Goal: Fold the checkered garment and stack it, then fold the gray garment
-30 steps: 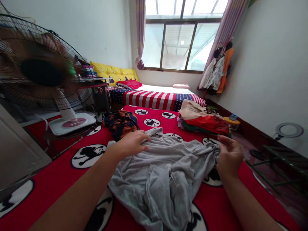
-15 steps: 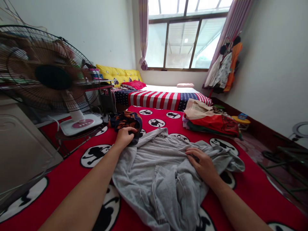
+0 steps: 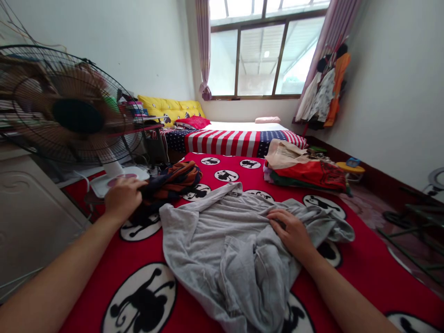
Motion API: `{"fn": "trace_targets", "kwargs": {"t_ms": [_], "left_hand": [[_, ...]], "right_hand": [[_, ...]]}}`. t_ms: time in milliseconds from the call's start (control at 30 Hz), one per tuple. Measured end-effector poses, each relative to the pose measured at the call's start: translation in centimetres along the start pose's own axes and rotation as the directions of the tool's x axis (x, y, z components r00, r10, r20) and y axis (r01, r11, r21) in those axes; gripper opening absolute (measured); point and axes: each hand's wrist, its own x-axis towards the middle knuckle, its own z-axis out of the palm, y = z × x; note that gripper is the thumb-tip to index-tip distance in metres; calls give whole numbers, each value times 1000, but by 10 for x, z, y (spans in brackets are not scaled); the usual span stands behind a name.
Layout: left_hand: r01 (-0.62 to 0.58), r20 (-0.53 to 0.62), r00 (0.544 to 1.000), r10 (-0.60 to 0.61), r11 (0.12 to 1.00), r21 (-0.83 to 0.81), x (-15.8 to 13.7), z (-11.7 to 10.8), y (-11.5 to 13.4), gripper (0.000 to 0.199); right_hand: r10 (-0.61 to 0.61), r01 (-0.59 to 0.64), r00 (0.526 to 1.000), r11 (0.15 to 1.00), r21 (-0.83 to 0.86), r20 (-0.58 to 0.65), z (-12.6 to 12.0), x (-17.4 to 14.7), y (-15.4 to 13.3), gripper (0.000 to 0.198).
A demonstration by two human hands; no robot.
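Observation:
A crumpled light grey garment [image 3: 208, 245] is spread over the red bedding in front of me. My right hand [image 3: 289, 231] rests on its right part, fingers lying on the cloth and thumb a little apart from them. To the left, my left hand [image 3: 124, 196] is closed on the edge of a dark navy and orange garment [image 3: 182, 178]. That garment lies bunched and stretched out beyond the grey one's left corner. The left fingertips are partly hidden by the hand itself.
Folded clothes [image 3: 305, 171] are stacked at the right rear of the red bedding [image 3: 86, 277]. A floor fan [image 3: 78, 115] stands close by my left arm. Behind lies another bed with a striped cover [image 3: 222, 142]. A yellow stool [image 3: 350, 167] and a dark metal frame [image 3: 409, 231] are at right.
My left hand has moved left and toward me, pulling the navy and orange garment out with it, away from the grey one. My right hand has stayed in place.

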Motion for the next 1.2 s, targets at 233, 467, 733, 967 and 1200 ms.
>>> {"fn": "trace_targets", "kwargs": {"t_ms": [233,467,733,967,1200], "left_hand": [[12,35,999,-14,998,64,-14,1,13,28],[-273,180,836,518,678,-682,-53,-43,168,23],[-222,301,641,706,546,-808,-123,-43,228,53],[-177,223,678,701,449,-876,-136,-38,216,7],[92,179,945,274,302,-949,-103,-32,198,8]], "right_hand": [[12,-12,1000,1000,28,-16,0,1,-2,15],[84,-58,989,977,206,-119,-10,4,-12,14],[173,-140,977,962,234,-124,-38,13,-17,16],[155,-180,958,980,85,240,-61,16,-14,28],[139,-137,988,990,-35,64,-60,16,-20,7]]}}
